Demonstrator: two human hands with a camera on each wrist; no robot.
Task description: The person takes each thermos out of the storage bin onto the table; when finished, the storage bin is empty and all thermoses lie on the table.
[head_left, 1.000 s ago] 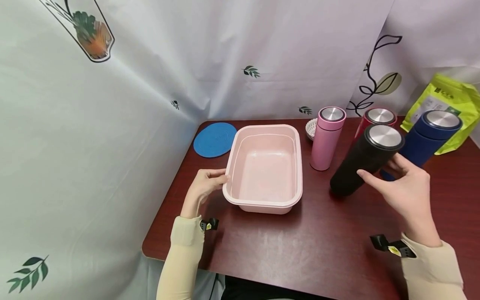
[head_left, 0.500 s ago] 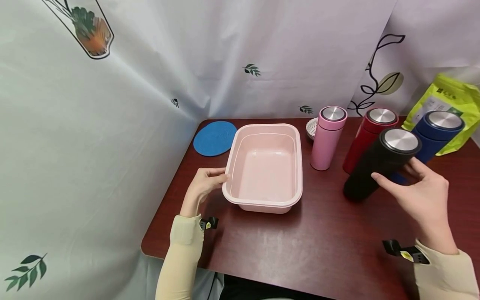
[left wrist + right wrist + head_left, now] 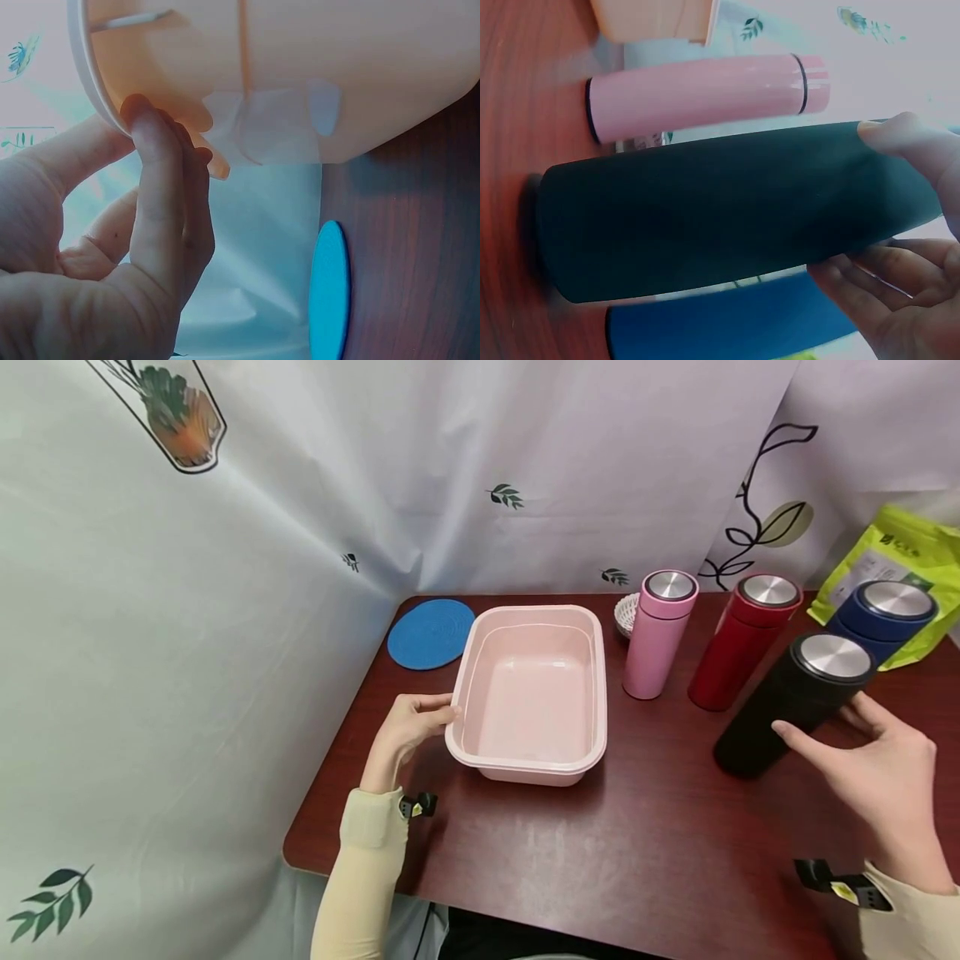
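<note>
My left hand (image 3: 411, 724) pinches the left rim of a pink plastic basin (image 3: 528, 693); in the left wrist view the thumb and fingers (image 3: 161, 187) lie on either side of its edge. On the right, my right hand (image 3: 873, 760) grips a black thermos flask (image 3: 787, 706) with a steel-topped lid, thumb on one side and fingers on the other. In the right wrist view the flask's base (image 3: 551, 232) is close to the table; I cannot tell whether it touches. A blue thermos (image 3: 881, 618) stands behind it, partly hidden. Left of it are a red thermos (image 3: 738, 652) and a pink thermos (image 3: 656, 643).
A round blue mat (image 3: 430, 635) lies left of the basin near the table's back left corner. Behind the pink thermos sits a small white woven basket (image 3: 625, 612). A lime-green bag (image 3: 892, 568) stands at the back right. The wall curtain borders the table (image 3: 592, 860).
My right hand has moved the black thermos to the right and towards me, so the red thermos now shows fully. The left hand and basin have stayed put.
</note>
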